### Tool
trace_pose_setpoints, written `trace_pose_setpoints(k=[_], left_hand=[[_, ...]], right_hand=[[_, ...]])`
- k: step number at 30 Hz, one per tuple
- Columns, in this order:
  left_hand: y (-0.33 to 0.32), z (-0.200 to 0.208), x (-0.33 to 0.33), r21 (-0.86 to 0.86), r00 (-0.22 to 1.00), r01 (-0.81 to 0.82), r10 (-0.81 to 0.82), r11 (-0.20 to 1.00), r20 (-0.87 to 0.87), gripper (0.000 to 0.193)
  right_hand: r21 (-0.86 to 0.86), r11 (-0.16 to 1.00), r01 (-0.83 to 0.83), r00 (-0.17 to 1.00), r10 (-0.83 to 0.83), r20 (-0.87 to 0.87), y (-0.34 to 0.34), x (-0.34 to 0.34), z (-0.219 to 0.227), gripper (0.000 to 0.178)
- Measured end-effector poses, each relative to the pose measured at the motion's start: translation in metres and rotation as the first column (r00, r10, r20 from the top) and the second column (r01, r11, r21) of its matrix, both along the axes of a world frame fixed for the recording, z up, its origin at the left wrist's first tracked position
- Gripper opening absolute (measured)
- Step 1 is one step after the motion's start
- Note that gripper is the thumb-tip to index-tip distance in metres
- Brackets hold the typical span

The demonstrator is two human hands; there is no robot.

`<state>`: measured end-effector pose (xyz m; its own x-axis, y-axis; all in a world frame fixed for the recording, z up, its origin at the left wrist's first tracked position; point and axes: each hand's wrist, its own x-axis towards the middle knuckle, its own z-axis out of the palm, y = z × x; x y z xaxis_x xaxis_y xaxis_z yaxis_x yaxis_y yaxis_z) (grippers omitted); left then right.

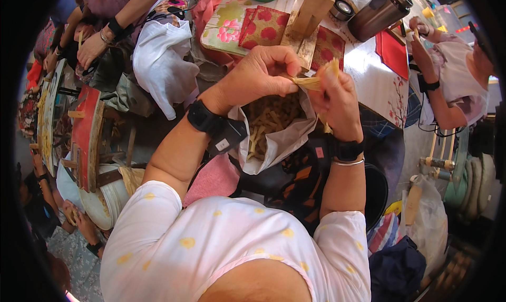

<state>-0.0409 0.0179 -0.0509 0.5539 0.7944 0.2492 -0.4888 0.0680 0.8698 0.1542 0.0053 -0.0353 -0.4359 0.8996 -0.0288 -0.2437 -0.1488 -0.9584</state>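
Above my lap, my left hand pinches one end of a bundle of flat, pale yellow straw-like strands between thumb and forefinger. The fingers of my right hand are curled round the other part of the bundle, and some strands stick up above them. A loose end hangs below the right hand. Right under both hands an open white cloth bag rests on my lap, holding many short, yellowish strip-like pieces. Each wrist wears a black band.
Ahead stands a table with red-and-gold patterned cloths, a wooden block stand, a brown thermos and a red folder. Other people work at left and right. A red wooden bench and a white bucket stand to my left.
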Motion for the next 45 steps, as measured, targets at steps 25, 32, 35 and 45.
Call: trace_pose_setpoints(k=[25,32,35,45], left_hand=[[-0.003,0.016,-0.009,0.368,0.481,-0.843,0.856,0.392,0.19,0.044],[-0.022,0.001,0.018,0.779,0.602,-0.485,0.798,0.398,-0.033,0.033],[-0.023,-0.003,0.015,0.33,0.78,-0.501,0.582,0.8,-0.229,0.033],[-0.014,-0.002,0.014,0.809,0.562,-0.375,0.805,0.452,-0.19,0.013]], right_hand=[[-0.3,0.864,-0.405,0.858,0.246,-0.45,-0.005,-0.036,0.009,0.02],[0.741,0.668,0.064,0.828,-0.45,0.334,-0.01,-0.052,-0.007,0.007],[0.631,0.762,0.143,0.845,-0.426,0.323,-0.008,-0.05,-0.011,0.012],[-0.417,0.802,-0.428,0.816,0.145,-0.56,0.001,-0.024,-0.021,0.016]])
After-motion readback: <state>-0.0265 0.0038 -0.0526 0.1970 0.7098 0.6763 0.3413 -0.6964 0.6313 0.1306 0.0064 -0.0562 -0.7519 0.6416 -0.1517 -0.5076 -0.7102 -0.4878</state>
